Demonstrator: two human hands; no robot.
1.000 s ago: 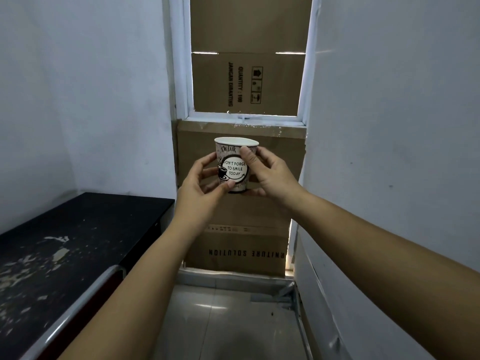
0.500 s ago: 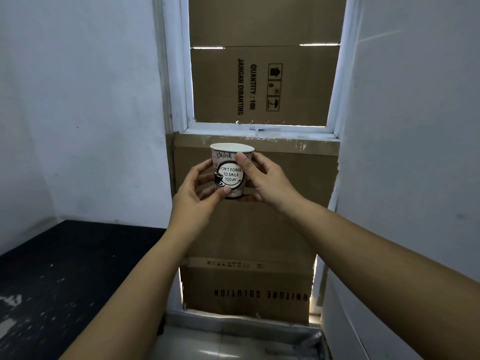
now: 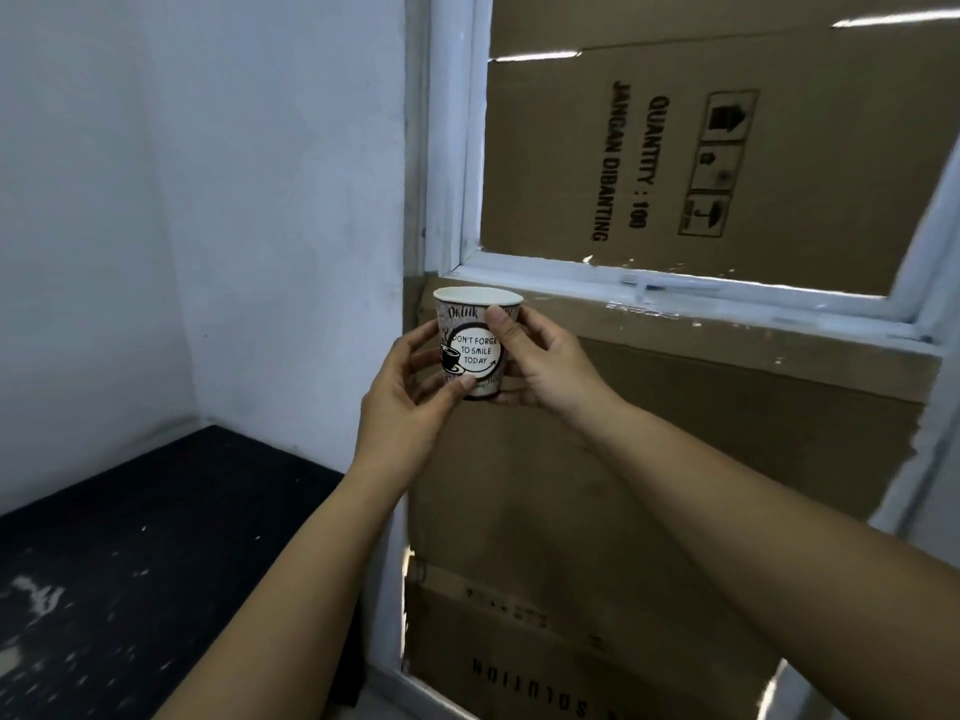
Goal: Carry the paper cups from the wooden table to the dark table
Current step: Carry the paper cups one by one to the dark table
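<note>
Head view shows one paper cup (image 3: 475, 341) held up high, upright, in both hands. Left hand (image 3: 410, 392) has its grip on the cup's side and bottom edge; right hand (image 3: 550, 366) wraps its grip around the other side. Since a moment ago the view has swung left, so the dark bench (image 3: 156, 537) now sits bigger at 8 o'clock. I think the cup can go down there soon.

The paper cup (image 3: 475, 341) stood upright between the left hand (image 3: 410, 394) and right hand (image 3: 545, 363), above and right of the counter (image 3: 156, 553), before stacked cardboard boxes (image 3: 701, 433).
</note>
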